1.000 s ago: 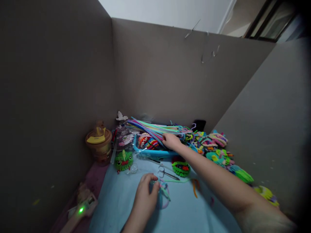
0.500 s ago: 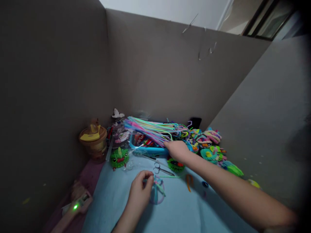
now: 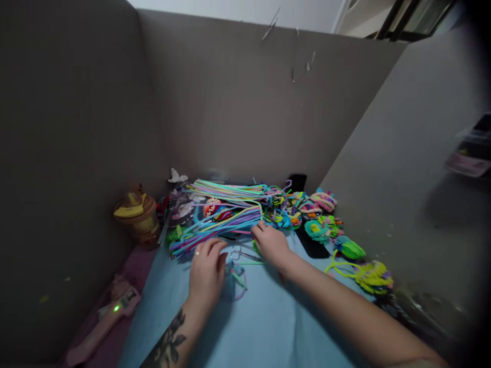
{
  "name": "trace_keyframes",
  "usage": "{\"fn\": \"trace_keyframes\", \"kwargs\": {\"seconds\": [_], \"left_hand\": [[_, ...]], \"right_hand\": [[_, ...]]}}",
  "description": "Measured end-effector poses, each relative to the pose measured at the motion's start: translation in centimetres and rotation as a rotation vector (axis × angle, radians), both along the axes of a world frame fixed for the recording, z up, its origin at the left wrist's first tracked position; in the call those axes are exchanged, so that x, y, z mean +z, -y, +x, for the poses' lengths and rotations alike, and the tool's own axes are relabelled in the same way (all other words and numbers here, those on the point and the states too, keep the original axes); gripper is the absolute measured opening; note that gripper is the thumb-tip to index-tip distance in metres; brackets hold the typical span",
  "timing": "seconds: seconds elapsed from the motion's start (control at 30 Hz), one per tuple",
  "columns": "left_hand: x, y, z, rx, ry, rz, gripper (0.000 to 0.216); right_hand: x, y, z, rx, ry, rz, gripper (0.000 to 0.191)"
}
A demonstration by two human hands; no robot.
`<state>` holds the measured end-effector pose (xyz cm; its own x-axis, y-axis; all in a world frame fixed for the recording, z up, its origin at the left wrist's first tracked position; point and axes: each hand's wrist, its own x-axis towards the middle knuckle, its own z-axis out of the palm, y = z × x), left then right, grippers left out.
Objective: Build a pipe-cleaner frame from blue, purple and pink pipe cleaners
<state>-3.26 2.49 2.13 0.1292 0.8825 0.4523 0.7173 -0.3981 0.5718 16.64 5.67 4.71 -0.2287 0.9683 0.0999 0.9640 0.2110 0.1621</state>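
The right hand has its fingers curled down on the right end of a bundle of fuzzy stems, grasping it there, the thumb hidden from view. The bundle is at the far part of the light blue cloth, in front of a second sheaf of stems. Its long axis runs mostly crosswise: the right end lies a little farther from the person, while the blue, purple and pink tips at the left splay out and slant nearer. The left hand, fingers loosely bent, is over the bundle's near edge; whether it grips or touches any stem, I cannot tell. Just beside its thumb lies a small looped piece in pale blue, lilac and mint. Beyond that, between the hands, is a pair of scissors, blades toward the right hand. A green fuzzy figure shows partly behind the bundle's left tips. Farther right come a black slab and a yellow fuzzy piece; a lidded brown cup stands at far left.
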Motion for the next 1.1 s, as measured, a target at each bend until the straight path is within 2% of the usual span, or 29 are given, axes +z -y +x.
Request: {"fn": "trace_keyframes", "kwargs": {"seconds": [0.07,0.1,0.2,0.3,0.37,0.47,0.53,0.6,0.7,0.8,0.83,0.9,0.93,1.0,1.1], "left_hand": [[1.5,-1.2,0.6,0.147,-0.297,0.1,0.04],[2.1,-2.0,0.8,0.165,-0.419,0.107,0.041],[2.8,-4.5,1.2,0.111,-0.649,0.023,0.039],[3.2,-5.9,0.8,0.053,-0.732,-0.005,0.028],[4.1,-6.3,0.2,0.038,-0.772,0.017,0.028],[6.4,-7.3,-0.7,0.091,-0.85,0.111,0.031],[8.3,-8.9,-0.8,0.136,-0.838,0.165,0.032],[9.7,-10.7,-0.2,0.13,-0.789,0.241,0.036],[10.5,-12.0,1.9,0.076,-0.652,0.235,0.041],[9.5,-9.1,4.7,-0.109,-0.285,0.125,0.045],[8.8,-7.4,5.5,-0.214,-0.114,0.025,0.043],[7.3,-3.7,6.3,-0.443,0.229,-0.341,0.046],[6.5,-2.1,6.3,-0.499,0.395,-0.511,0.046],[5.2,0.2,5.7,-0.439,0.675,-0.663,0.04],[3.8,1.1,3.4,-0.28,0.973,-0.651,0.034]], "right_hand": [[0.4,0.4,-0.1,0.011,-0.083,0.062,0.022],[0.6,0.6,-0.2,0.022,-0.13,0.094,0.021],[1.4,1.0,0.2,0.063,-0.234,0.163,0.021],[2.4,1.4,2.8,0.034,-0.303,0.211,0.021],[3.2,1.7,6.2,-0.074,-0.375,0.303,0.023],[4.3,2.7,12.1,-0.203,-0.519,0.512,0.021],[4.7,3.7,14.8,-0.271,-0.642,0.66,0.018],[4.4,4.6,15.8,-0.29,-0.802,0.65,0.017],[3.0,5.6,14.3,-0.249,-1.07,0.462,0.019],[1.0,6.4,11.0,-0.184,-1.292,0.226,0.021],[0.5,6.7,9.7,-0.15,-1.325,0.158,0.02],[-0.3,7.3,7.4,-0.075,-1.338,0.024,0.017],[-0.5,7.6,6.3,-0.039,-1.302,-0.04,0.015],[-0.7,8.1,4.5,0.046,-1.19,-0.145,0.013],[-1.1,8.1,3.2,0.121,-1.06,-0.239,0.017]]}}
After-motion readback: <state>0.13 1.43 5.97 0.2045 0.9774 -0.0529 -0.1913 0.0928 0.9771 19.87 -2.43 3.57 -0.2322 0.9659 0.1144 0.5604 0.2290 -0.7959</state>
